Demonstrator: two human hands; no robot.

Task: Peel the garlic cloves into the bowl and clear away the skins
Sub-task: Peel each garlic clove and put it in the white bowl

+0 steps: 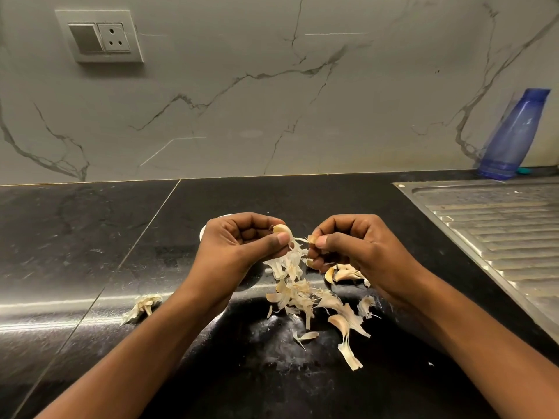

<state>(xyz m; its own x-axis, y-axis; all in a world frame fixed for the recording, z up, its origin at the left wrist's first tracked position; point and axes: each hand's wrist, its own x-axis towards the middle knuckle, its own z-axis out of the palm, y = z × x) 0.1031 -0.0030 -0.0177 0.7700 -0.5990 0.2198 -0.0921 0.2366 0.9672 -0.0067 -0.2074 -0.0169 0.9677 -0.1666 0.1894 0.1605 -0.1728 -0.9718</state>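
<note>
Person's left hand (242, 249) and right hand (360, 249) are bare, same for the left forearm (151, 349) and right forearm (459, 337) right to the frame edge. Thumbnails (282, 238) look pretty short and plain.

Counter (90, 237) is black polished stone, glossy; wall (242, 101) smooth veined marble, satin; drainboard (499, 231) ribbed dull metal; bottle (511, 137) translucent blue plastic; socket (99, 36) matt plastic; skins (302, 294) dry, papery, matt; clove (282, 229) smooth, faintly shiny.
</note>
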